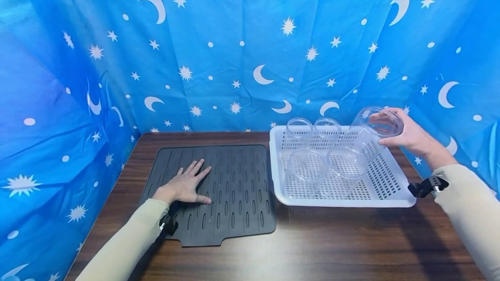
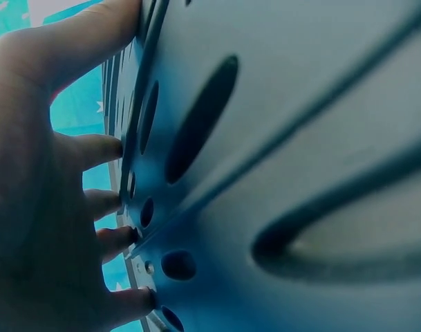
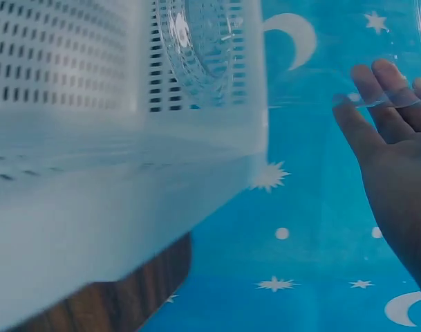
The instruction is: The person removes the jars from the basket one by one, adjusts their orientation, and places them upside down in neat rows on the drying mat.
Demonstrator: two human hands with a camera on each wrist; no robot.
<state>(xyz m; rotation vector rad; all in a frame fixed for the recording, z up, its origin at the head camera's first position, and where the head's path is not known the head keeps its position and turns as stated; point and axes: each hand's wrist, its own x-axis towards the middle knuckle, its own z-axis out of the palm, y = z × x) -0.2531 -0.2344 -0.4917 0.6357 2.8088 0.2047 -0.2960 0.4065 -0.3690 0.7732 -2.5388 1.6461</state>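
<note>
My left hand (image 1: 186, 187) lies with spread, straight fingers on a black ribbed drying mat (image 1: 240, 177). In the left wrist view the fingertips of the left hand (image 2: 30, 173) touch the slotted mat (image 2: 321, 187). My right hand (image 1: 414, 135) grips a clear cup (image 1: 367, 127) from its right side, raised over the back right corner of a white perforated basket (image 1: 336, 203). Several other clear cups (image 1: 308, 164) stand inside that basket. The right wrist view shows the right hand's fingers (image 3: 383, 114) bent around the transparent wall of the cup, which is partly cut off.
The basket sits right of the mat on a dark wooden table (image 1: 312, 246). A blue cloth (image 1: 218, 47) with white stars and moons hangs behind and at both sides, close to the table's back edge.
</note>
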